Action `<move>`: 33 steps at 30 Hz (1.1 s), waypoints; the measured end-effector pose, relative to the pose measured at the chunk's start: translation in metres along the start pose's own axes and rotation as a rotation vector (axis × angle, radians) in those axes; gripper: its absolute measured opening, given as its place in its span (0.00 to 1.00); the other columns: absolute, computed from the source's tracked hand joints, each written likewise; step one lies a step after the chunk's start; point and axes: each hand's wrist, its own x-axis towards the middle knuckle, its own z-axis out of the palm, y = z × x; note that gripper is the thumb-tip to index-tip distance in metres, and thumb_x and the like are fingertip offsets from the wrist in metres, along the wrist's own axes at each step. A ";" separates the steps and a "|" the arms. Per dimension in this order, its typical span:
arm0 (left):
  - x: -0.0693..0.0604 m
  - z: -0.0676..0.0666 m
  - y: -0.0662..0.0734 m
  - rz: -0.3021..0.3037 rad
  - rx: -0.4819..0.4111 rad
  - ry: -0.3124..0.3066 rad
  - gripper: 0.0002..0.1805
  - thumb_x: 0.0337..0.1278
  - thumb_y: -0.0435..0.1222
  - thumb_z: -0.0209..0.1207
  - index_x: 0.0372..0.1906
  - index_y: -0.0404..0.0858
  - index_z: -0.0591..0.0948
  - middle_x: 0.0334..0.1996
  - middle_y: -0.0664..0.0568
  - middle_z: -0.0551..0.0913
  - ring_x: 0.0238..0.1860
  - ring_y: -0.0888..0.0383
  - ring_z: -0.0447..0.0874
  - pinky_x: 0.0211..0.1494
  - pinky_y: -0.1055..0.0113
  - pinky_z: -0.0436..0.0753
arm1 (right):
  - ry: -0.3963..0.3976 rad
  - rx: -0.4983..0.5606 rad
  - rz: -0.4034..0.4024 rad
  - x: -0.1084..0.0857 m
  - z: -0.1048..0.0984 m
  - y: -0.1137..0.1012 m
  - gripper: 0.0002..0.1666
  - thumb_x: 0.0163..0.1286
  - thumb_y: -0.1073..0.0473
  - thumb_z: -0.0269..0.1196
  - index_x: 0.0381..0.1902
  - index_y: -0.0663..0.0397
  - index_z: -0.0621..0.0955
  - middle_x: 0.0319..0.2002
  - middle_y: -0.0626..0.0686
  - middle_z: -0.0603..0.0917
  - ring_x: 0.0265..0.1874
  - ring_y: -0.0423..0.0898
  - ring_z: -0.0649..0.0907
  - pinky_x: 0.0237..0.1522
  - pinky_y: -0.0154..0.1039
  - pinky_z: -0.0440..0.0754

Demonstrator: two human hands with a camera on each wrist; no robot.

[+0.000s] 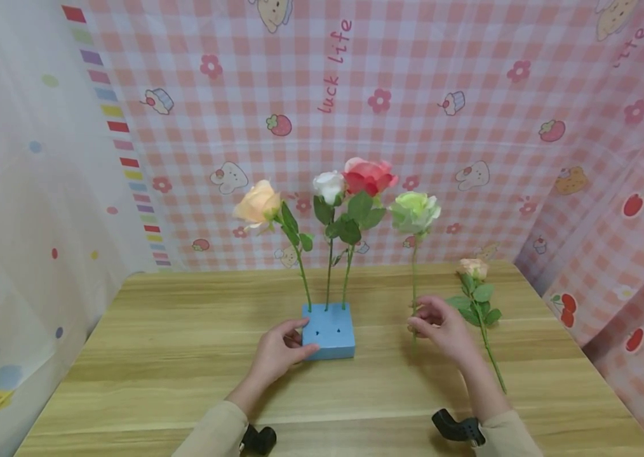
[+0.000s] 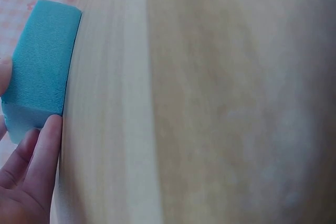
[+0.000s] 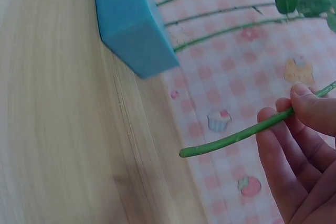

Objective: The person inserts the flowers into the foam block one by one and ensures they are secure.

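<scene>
A blue foam block (image 1: 329, 343) with small holes in its top sits on the table. Three artificial roses stand in its back row: a peach rose (image 1: 259, 204), a white rose (image 1: 329, 188) and a red rose (image 1: 369, 176). My left hand (image 1: 276, 349) holds the block at its left side, thumb by the front and fingers along the side and back. To the right of the block, my right hand (image 1: 442, 327) pinches the stem (image 3: 236, 137) of a green rose (image 1: 415, 212) between thumb and fingers. That rose is upright, its cut stem end in the air, apart from the block.
Another pale peach rose (image 1: 473, 269) lies on the wooden table (image 1: 185, 355) at the right, its stem pointing toward the front. Black wrist devices (image 1: 458, 426) are by both sleeves. A pink checked cloth (image 1: 276, 76) hangs behind the table.
</scene>
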 end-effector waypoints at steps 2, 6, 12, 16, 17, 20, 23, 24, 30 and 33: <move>0.000 0.000 0.000 0.002 -0.002 0.001 0.32 0.48 0.44 0.76 0.60 0.39 0.81 0.34 0.53 0.81 0.35 0.58 0.80 0.40 0.67 0.83 | -0.012 0.005 -0.013 0.002 0.007 -0.003 0.17 0.66 0.71 0.65 0.51 0.69 0.75 0.34 0.62 0.84 0.30 0.42 0.84 0.32 0.36 0.85; 0.000 0.000 0.000 0.001 -0.007 0.005 0.32 0.48 0.44 0.76 0.60 0.39 0.82 0.34 0.53 0.82 0.35 0.58 0.81 0.40 0.66 0.83 | -0.028 0.004 -0.024 0.004 0.022 -0.009 0.17 0.66 0.70 0.66 0.51 0.68 0.76 0.34 0.60 0.84 0.31 0.44 0.85 0.32 0.37 0.85; 0.001 0.000 -0.002 0.002 0.009 -0.002 0.33 0.48 0.45 0.75 0.60 0.39 0.81 0.34 0.54 0.82 0.35 0.59 0.80 0.40 0.65 0.83 | -0.040 -0.004 -0.075 0.007 0.039 -0.016 0.15 0.66 0.68 0.67 0.49 0.64 0.78 0.33 0.56 0.84 0.31 0.47 0.85 0.32 0.39 0.85; 0.001 0.000 -0.002 0.004 0.006 -0.004 0.33 0.48 0.45 0.76 0.60 0.39 0.81 0.34 0.53 0.82 0.35 0.58 0.80 0.40 0.64 0.83 | -0.052 0.022 -0.079 0.010 0.049 -0.023 0.15 0.66 0.68 0.67 0.49 0.64 0.78 0.34 0.56 0.84 0.32 0.49 0.85 0.34 0.42 0.86; 0.001 0.000 -0.002 0.004 0.006 -0.004 0.33 0.48 0.45 0.76 0.60 0.39 0.81 0.34 0.53 0.82 0.35 0.58 0.80 0.40 0.64 0.83 | -0.055 0.023 -0.078 0.011 0.052 -0.025 0.15 0.66 0.67 0.67 0.49 0.64 0.78 0.34 0.57 0.84 0.33 0.50 0.85 0.34 0.42 0.86; 0.001 0.000 -0.002 0.003 0.005 -0.001 0.33 0.48 0.45 0.76 0.60 0.39 0.81 0.34 0.54 0.81 0.35 0.59 0.80 0.40 0.65 0.83 | -0.057 0.004 -0.094 0.015 0.060 -0.030 0.15 0.65 0.67 0.68 0.49 0.62 0.79 0.34 0.56 0.85 0.32 0.51 0.86 0.34 0.41 0.86; 0.001 0.000 -0.002 0.004 0.004 0.000 0.33 0.48 0.45 0.76 0.60 0.39 0.81 0.34 0.53 0.81 0.35 0.59 0.80 0.40 0.65 0.83 | -0.060 -0.022 -0.113 0.020 0.069 -0.034 0.15 0.65 0.66 0.68 0.48 0.61 0.79 0.33 0.55 0.84 0.31 0.50 0.85 0.33 0.38 0.85; 0.001 0.000 -0.001 0.005 0.003 0.001 0.33 0.48 0.45 0.76 0.60 0.39 0.81 0.34 0.53 0.82 0.35 0.59 0.81 0.40 0.65 0.83 | -0.061 -0.026 -0.121 0.021 0.072 -0.035 0.14 0.65 0.66 0.69 0.48 0.60 0.80 0.33 0.54 0.84 0.30 0.49 0.85 0.33 0.38 0.85; 0.001 -0.001 -0.001 0.008 -0.009 -0.003 0.32 0.47 0.44 0.76 0.60 0.39 0.81 0.34 0.53 0.82 0.34 0.59 0.81 0.39 0.66 0.83 | -0.086 -0.027 -0.179 0.030 0.088 -0.039 0.13 0.64 0.68 0.69 0.46 0.63 0.80 0.33 0.55 0.85 0.29 0.47 0.85 0.32 0.37 0.84; 0.001 -0.001 -0.001 0.009 -0.014 -0.005 0.32 0.47 0.44 0.76 0.60 0.39 0.81 0.33 0.53 0.83 0.34 0.59 0.81 0.39 0.66 0.83 | -0.093 -0.032 -0.202 0.034 0.096 -0.041 0.13 0.64 0.68 0.69 0.45 0.63 0.80 0.33 0.55 0.85 0.30 0.48 0.85 0.32 0.36 0.84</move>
